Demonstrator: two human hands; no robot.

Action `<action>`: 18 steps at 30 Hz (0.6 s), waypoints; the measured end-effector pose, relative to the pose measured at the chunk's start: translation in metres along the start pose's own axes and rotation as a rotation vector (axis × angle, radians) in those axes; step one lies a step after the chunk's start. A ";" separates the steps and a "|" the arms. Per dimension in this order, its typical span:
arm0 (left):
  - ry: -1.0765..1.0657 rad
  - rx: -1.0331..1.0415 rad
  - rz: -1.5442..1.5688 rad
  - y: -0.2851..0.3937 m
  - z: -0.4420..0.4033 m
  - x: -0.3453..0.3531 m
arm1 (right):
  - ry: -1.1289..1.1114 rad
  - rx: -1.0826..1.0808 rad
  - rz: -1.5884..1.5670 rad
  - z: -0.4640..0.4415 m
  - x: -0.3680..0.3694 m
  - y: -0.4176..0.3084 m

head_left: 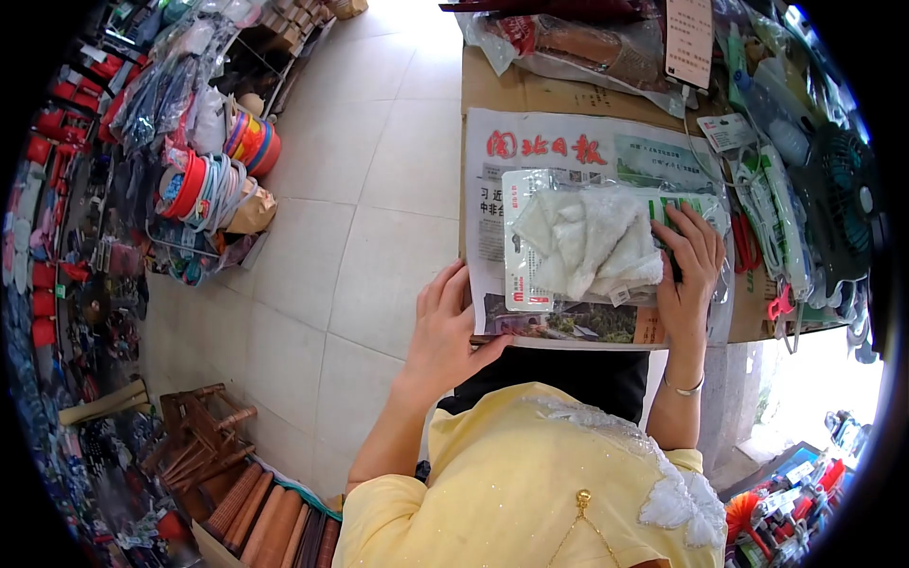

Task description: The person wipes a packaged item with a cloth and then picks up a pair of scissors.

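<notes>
A newspaper (488, 251) with red headline characters lies on a cardboard-covered table. On it rests a clear plastic package with a card edge (516, 275), and a folded white cloth (587, 241) sits on or inside the package; I cannot tell which. My right hand (691, 256) lies on the package's right side, fingers apart, touching the cloth's right edge. At the newspaper's lower left corner is my left hand (450, 327), its fingers bent over the table edge and its thumb along the front edge.
Behind the newspaper lie bagged goods (587, 47) and a phone (688, 43) with a cable. A power strip (772, 222) and a dark fan (847, 189) stand at the right. Crowded shelves (76, 237) line the left, with wooden stools (199, 435) on the floor.
</notes>
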State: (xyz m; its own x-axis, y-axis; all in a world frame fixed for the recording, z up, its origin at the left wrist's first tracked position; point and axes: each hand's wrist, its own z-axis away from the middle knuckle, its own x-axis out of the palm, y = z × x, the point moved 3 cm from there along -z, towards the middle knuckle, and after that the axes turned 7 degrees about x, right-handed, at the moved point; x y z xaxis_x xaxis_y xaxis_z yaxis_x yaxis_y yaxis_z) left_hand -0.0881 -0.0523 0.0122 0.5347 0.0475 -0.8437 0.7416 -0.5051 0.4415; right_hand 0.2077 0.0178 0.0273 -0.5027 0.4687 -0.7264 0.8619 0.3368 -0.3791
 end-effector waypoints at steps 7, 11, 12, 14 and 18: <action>0.082 -0.088 0.090 -0.014 0.009 0.003 | 0.005 0.000 0.002 0.000 0.000 0.001; 0.124 -0.201 0.138 -0.019 0.008 0.002 | 0.009 -0.002 -0.004 0.000 0.001 0.002; 0.125 -0.199 0.137 -0.019 0.007 0.004 | 0.007 -0.003 -0.001 0.000 0.001 0.002; 0.196 -0.246 0.154 -0.022 0.005 0.009 | 0.011 -0.005 0.004 0.000 0.000 0.001; 0.222 -0.247 0.124 -0.022 -0.005 0.010 | 0.008 -0.011 0.004 -0.001 0.000 0.001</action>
State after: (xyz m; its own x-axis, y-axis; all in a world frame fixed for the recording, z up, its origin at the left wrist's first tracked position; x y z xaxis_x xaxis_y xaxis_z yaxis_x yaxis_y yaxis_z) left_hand -0.0972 -0.0365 -0.0041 0.6817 0.1985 -0.7042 0.7267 -0.2959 0.6200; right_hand 0.2086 0.0187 0.0274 -0.4995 0.4771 -0.7231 0.8633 0.3437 -0.3696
